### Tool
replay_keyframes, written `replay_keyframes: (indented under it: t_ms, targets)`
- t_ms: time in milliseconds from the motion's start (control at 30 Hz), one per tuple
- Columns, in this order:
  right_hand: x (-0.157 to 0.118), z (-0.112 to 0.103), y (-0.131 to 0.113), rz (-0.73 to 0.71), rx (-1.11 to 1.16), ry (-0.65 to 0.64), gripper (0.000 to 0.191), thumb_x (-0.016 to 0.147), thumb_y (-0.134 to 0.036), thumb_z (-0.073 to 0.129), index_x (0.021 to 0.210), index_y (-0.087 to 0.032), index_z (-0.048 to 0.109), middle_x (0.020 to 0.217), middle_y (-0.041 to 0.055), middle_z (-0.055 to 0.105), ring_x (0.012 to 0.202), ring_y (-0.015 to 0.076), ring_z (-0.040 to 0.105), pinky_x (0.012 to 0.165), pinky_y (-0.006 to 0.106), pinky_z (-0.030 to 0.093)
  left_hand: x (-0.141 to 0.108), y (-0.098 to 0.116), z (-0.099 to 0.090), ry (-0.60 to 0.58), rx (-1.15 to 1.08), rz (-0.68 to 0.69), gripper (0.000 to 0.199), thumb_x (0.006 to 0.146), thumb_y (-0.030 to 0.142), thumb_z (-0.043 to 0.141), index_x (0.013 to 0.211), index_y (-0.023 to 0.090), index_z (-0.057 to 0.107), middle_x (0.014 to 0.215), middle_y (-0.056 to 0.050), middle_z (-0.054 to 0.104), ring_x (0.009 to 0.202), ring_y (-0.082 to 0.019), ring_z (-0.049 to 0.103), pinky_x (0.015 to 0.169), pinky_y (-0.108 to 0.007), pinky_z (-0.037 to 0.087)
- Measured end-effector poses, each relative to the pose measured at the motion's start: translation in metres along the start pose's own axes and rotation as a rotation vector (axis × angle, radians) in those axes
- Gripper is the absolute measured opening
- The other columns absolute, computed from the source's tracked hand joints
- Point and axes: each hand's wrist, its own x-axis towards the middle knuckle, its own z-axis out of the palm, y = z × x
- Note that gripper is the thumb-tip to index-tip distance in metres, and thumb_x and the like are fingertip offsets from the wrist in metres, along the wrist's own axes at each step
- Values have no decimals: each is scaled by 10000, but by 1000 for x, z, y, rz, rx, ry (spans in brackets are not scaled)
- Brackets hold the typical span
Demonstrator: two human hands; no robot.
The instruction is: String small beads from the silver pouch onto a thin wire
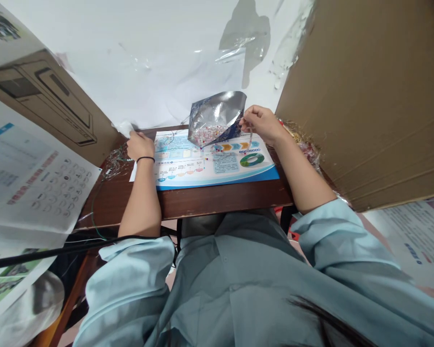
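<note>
My right hand (260, 124) is closed in a pinch at the right side of an opened silver foil bag (217, 108). A thin pale thread (240, 119) shows at its fingertips, and what looks like a clear strand hangs below the fingers. Inside the bag lie many small clear, pink and red beads (210, 135). My left hand (140, 146), with a black band on the wrist, rests at the left of the desk with fingers curled. Crumpled white material (126, 128) is just beyond those fingers; whether they grip it is unclear.
A printed sheet (191, 168) lies under the bag, with loose beads on it. Tangled clear and green strands (114, 164) lie at the left of the dark wooden desk (202, 200). Cardboard panels (361, 106) stand on both sides. A black cable (58, 251) crosses at lower left.
</note>
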Motion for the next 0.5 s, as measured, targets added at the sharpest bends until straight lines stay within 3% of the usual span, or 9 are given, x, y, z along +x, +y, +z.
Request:
replay_keyframes:
  t_ms: [133,200,367,433,500]
  targets:
    - [-1,-2,1,49,27,-103,287,917,-419,643,775,-228,483,687,-14,538,626,103,504,609,296,484,-4,7,2,170,175,-34,287,945,433,530,1057,195,645,949,-165,705,1069,-380,657,929,-515,449]
    - [-3,-4,0,41,22,-143,292,915,-436,643,776,-229,491,665,-20,512,614,103,482,584,290,459,-9,16,4,149,250,10,238,947,364,508,1003,185,654,996,-170,705,1058,-363,655,923,-485,460]
    - [-9,-10,-6,-9,-16,-187,286,890,-453,659,774,-216,549,641,-33,481,577,92,469,558,285,430,-27,38,12,-123,139,345,251,914,368,560,778,187,667,728,-64,660,837,-223,619,806,-313,457]
    - [-13,-14,-8,15,-48,-288,300,858,-459,700,758,-202,582,622,-38,495,558,82,465,552,284,425,-35,44,17,-307,85,443,262,877,363,606,702,183,679,611,-21,596,695,-172,564,724,-280,435]
    - [-18,-16,-10,61,-93,-470,348,782,-485,784,724,-190,608,596,-40,527,533,74,461,536,275,416,-43,47,24,-517,36,494,194,796,332,686,664,192,706,538,14,549,592,-137,502,646,-260,403]
